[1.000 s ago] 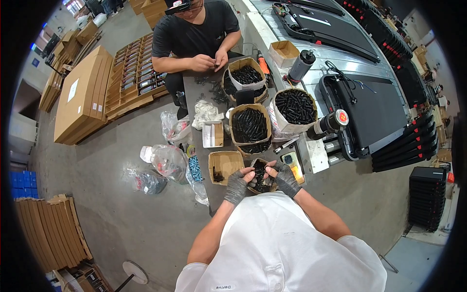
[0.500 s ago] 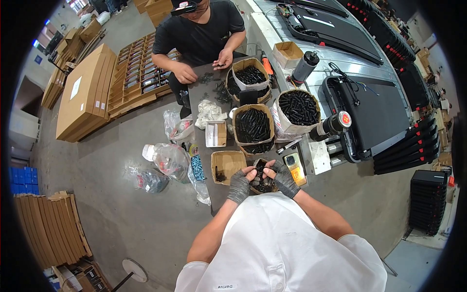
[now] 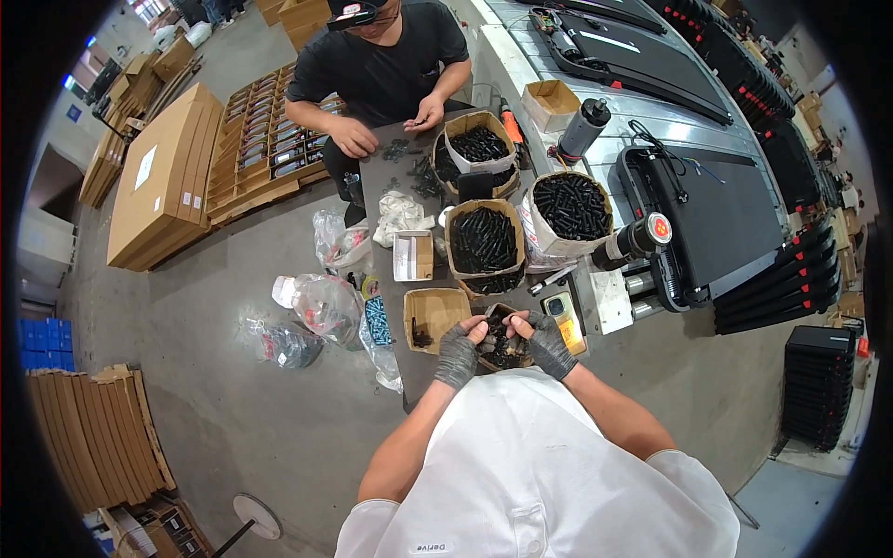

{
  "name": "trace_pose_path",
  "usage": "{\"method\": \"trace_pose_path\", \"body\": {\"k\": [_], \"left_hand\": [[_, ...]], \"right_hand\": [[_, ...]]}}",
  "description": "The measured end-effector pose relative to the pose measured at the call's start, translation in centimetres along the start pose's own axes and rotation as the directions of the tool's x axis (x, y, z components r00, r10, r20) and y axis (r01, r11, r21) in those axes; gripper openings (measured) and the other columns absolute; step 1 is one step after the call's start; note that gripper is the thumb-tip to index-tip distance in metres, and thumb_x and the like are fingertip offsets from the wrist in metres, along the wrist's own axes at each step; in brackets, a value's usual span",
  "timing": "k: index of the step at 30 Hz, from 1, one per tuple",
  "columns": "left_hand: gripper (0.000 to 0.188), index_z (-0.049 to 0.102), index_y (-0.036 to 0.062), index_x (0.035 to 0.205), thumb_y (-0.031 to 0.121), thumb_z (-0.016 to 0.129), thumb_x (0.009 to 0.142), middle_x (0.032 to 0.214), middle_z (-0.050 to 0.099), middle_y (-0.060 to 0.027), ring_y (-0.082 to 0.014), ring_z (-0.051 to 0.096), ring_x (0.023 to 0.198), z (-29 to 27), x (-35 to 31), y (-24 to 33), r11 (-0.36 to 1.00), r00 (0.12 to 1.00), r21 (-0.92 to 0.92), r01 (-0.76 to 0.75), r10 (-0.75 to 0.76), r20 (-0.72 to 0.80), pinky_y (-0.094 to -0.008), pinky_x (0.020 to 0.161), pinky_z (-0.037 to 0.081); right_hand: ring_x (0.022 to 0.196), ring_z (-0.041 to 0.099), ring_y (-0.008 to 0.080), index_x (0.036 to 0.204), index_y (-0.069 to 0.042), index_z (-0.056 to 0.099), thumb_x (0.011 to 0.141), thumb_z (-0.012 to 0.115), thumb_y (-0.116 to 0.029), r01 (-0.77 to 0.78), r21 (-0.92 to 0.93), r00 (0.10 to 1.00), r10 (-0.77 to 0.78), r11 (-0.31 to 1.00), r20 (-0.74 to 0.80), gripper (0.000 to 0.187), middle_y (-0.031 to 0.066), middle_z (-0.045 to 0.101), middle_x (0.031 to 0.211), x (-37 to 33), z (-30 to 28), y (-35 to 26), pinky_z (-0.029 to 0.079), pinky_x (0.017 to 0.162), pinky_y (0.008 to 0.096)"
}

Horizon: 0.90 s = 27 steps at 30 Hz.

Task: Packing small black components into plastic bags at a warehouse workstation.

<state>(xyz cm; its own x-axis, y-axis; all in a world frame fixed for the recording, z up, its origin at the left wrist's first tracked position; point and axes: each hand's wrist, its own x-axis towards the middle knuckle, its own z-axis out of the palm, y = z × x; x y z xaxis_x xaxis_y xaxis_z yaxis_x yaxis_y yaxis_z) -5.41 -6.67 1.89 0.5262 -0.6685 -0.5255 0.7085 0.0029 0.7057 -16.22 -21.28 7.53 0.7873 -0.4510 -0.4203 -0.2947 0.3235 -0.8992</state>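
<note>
My left hand [image 3: 459, 354] and my right hand [image 3: 547, 344], both in grey fingerless gloves, face each other close together over a small box [image 3: 503, 361] of black parts. Thumbs and fingers are pinched on each hand. Whatever lies between the fingertips is dark and too small to make out. Left of my left hand stands an open cardboard box [image 3: 437, 303] with a few black pieces inside. A phone in a yellowish case [image 3: 564, 324] lies just beyond my right hand. Farther off, a box of black cylindrical parts [image 3: 483, 238] is heaped full.
Across the table [image 3: 383, 177], a person in black [image 3: 386, 70] handles small black parts. More full boxes include a white-sided bin [image 3: 569, 206]. A white rag [image 3: 400, 214], a small white box [image 3: 413, 255] and blue-topped screws [image 3: 377, 321] lie leftward. A metal conveyor [image 3: 595, 139] runs along the right.
My fingers shift slightly, with the right thumb a little higher; both hands stay over the small box. The person opposite has drawn the lifted hand's fingers closer together.
</note>
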Motion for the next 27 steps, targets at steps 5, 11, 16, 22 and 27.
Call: {"method": "trace_pose_path", "body": {"k": [5, 11, 16, 22, 27], "left_hand": [[0.03, 0.063, 0.002, 0.114, 0.02, 0.066, 0.089, 0.098, 0.066, -0.0054, -0.0122, 0.061, 0.084, 0.2, -0.1, 0.2, 0.993, 0.997, 0.095, -0.066, 0.069, -0.031, -0.0262, 0.079, 0.049], [0.03, 0.064, 0.0022, 0.112, 0.022, 0.066, 0.089, 0.097, 0.067, -0.0047, -0.0131, 0.06, 0.088, 0.6, -0.7, 0.8, 0.966, 0.993, 0.235, -0.109, 0.115, -0.012, -0.0274, 0.083, 0.047], [0.03, 0.065, 0.0025, 0.112, 0.022, 0.066, 0.089, 0.097, 0.066, -0.0044, -0.0131, 0.06, 0.088, 0.4, -0.6, 0.6, 0.976, 0.995, 0.196, -0.095, 0.098, -0.004, -0.0272, 0.082, 0.048], [0.028, 0.065, 0.0029, 0.111, 0.02, 0.065, 0.09, 0.097, 0.066, -0.0039, -0.012, 0.059, 0.087, 0.3, -0.6, 0.5, 0.959, 0.99, 0.247, -0.137, 0.141, 0.004, -0.0271, 0.081, 0.048], [0.028, 0.065, 0.003, 0.112, 0.02, 0.065, 0.09, 0.098, 0.066, -0.0036, -0.012, 0.059, 0.087, 0.5, -0.4, 0.5, 0.964, 0.991, 0.233, -0.132, 0.136, -0.001, -0.027, 0.081, 0.048]], "right_hand": [[0.069, 0.054, 0.0079, 0.091, -0.003, 0.064, 0.095, 0.056, -0.033, 0.002, -0.092, 0.996, 0.007, 0.996, 0.088, 0.031, -0.0005, 0.06, 0.073, 0.1, -0.1, 0.6, 0.044, 0.063, 0.022], [0.063, 0.052, 0.0065, 0.082, -0.007, 0.063, 0.092, 0.059, -0.039, -0.09, -0.162, 0.99, 0.106, 0.983, 0.091, 0.034, -0.0023, 0.058, 0.067, 0.2, 0.0, -0.4, 0.042, 0.057, 0.0214], [0.064, 0.052, 0.0061, 0.084, -0.007, 0.062, 0.09, 0.063, -0.037, -0.13, -0.138, 0.99, 0.137, 0.982, 0.043, 0.031, -0.0021, 0.058, 0.069, 0.0, 0.0, -0.2, 0.042, 0.057, 0.0217], [0.066, 0.052, 0.0077, 0.093, -0.005, 0.062, 0.087, 0.066, -0.032, 0.009, -0.175, 1.0, -0.014, 0.984, -0.028, 0.028, -0.0012, 0.058, 0.075, 0.0, 0.7, -0.6, 0.044, 0.06, 0.0223], [0.073, 0.055, 0.0101, 0.103, -0.002, 0.061, 0.09, 0.063, -0.028, 0.105, -0.306, 0.994, -0.106, 0.946, 0.012, 0.029, 0.0008, 0.059, 0.08, 0.3, 0.0, 0.3, 0.047, 0.066, 0.0239]]}}
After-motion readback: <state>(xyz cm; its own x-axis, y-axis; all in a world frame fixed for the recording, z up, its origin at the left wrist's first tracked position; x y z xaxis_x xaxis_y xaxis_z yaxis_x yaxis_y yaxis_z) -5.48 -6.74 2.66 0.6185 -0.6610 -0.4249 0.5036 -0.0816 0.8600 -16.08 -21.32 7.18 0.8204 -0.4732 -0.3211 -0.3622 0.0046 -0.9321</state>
